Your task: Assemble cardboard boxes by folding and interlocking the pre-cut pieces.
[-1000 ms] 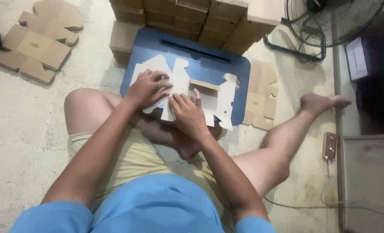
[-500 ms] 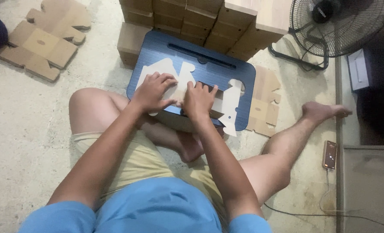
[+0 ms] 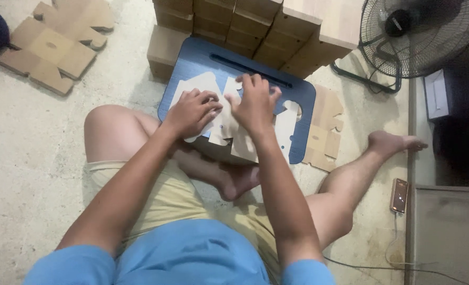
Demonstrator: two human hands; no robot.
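A flat white die-cut cardboard blank [image 3: 284,132] lies on a blue lap tray [image 3: 192,66] in front of my crossed legs. My left hand [image 3: 191,112] presses down on the blank's left part, fingers curled over it. My right hand [image 3: 254,103] lies flat on the middle of the blank, fingers spread toward the tray's far edge. Both hands touch the cardboard; the part beneath them is hidden.
Several folded brown cardboard boxes [image 3: 255,24] are stacked beyond the tray. Flat brown blanks lie at the far left [image 3: 52,45] and right of the tray [image 3: 324,132]. A floor fan [image 3: 421,31] stands at the top right. A phone [image 3: 399,195] with a cable lies near my right foot.
My right hand has slid forward over the blank toward the tray's far edge. A raised flap seen earlier near the middle now lies pressed flat. The left hand stays on the left part.
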